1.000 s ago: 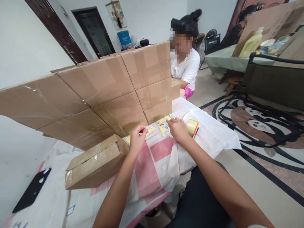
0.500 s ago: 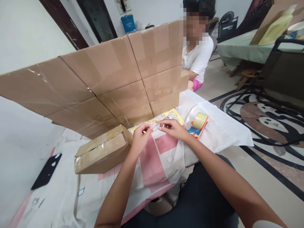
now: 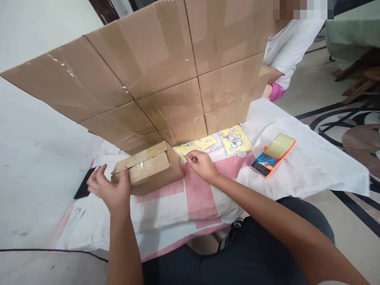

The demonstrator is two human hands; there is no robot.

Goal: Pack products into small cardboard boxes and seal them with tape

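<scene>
A small taped cardboard box lies on the cloth-covered table. At its left end is my left hand, fingers spread, with the thumb at the box's edge; whether it presses on the box I cannot tell. Just past the box's right end, my right hand is closed in a pinch. What lies between its fingertips, if anything, is too small to make out. Beyond the right hand lie a yellow patterned sheet and a second yellow sheet with pale scraps on it.
A tall wall of taped cardboard boxes stands behind the small box. On the right lies an orange-edged tape dispenser. A black phone lies partly behind my left hand. Another person in a white top is beyond the wall.
My hands have parted: the left has moved left to the box's far end and spread its fingers, while the right stays pinched near the yellow sheet. The view has tilted down.
</scene>
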